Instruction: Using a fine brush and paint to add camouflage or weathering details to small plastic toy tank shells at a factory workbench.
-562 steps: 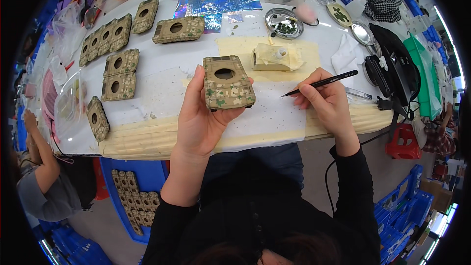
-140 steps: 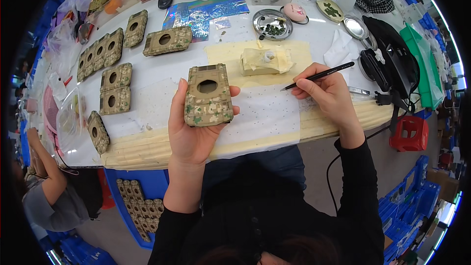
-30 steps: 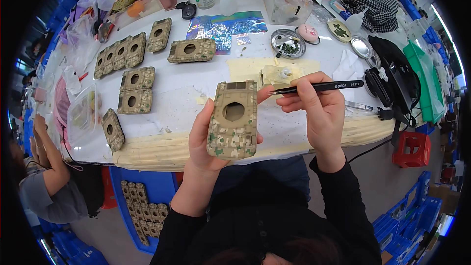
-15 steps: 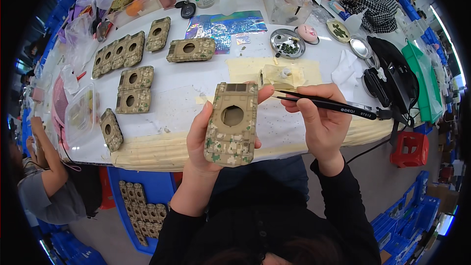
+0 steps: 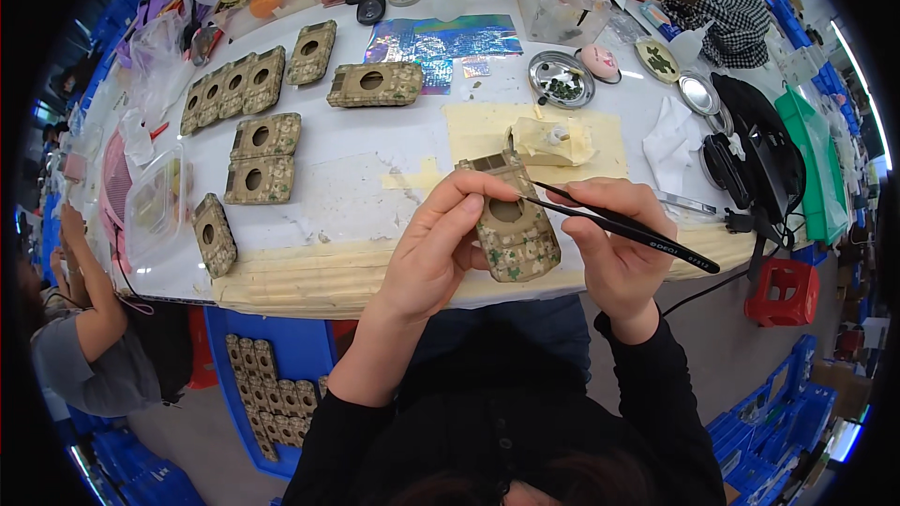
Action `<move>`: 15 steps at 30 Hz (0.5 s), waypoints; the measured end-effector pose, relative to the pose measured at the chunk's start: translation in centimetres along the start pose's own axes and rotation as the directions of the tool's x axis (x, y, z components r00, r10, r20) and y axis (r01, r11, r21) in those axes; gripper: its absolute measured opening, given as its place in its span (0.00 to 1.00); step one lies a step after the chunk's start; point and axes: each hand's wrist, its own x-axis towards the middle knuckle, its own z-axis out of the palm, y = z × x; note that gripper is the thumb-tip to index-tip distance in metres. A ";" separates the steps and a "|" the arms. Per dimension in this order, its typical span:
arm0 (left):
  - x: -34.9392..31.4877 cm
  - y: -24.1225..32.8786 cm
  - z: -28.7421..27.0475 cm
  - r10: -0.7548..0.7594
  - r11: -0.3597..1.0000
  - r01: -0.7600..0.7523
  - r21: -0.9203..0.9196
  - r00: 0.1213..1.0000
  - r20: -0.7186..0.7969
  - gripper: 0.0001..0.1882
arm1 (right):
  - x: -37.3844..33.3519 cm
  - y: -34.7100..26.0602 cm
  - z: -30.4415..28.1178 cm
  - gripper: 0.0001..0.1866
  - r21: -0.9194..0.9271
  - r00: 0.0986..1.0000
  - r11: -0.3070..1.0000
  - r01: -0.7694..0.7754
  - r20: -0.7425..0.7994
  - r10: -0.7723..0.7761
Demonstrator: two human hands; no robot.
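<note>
Between the fingers of my left hand point(image 5: 433, 248) is a camouflage model tank hull point(image 5: 520, 242), tan with green and brown blocks and a round hole in its upper face. My left thumb and fingers cover part of its left side. My right hand point(image 5: 623, 239) grips black tweezers point(image 5: 633, 230), whose tips point left, close to my left fingertips by the hull's hole. Whether the tips hold anything is too small to tell. Just behind the hull, a cream taped block point(image 5: 553, 142) with a small white nozzle stands on a masking-tape patch point(image 5: 473, 126).
More camouflage hulls point(image 5: 261, 157) lie on the left of the table, others on a blue tray point(image 5: 314, 342) below. Behind are a round metal tin point(image 5: 561, 80) with dark green bits and holographic film point(image 5: 441, 37). A black bag point(image 5: 759, 150) lies right; a person point(image 5: 94, 337) sits left.
The hull has moved right and tilted, and my left hand has turned so its fingers now reach across the hull's side toward the tweezer tips. My right hand stays almost in place.
</note>
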 end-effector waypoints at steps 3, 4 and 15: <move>-0.2 0.3 0.7 0.010 0.997 -0.004 0.076 0.997 -0.081 0.12 | 0.1 -0.1 0.2 0.13 -0.085 0.997 0.994 0.075 0.028 -0.073; -0.3 0.2 0.5 0.036 0.994 -0.028 0.106 0.996 -0.076 0.11 | 0.1 -0.2 0.2 0.14 -0.112 0.994 0.988 0.104 0.045 -0.099; -0.2 -0.2 0.0 0.132 0.974 -0.122 0.193 0.990 -0.044 0.07 | -0.3 -0.2 0.7 0.17 -0.216 0.977 0.956 0.199 0.123 -0.176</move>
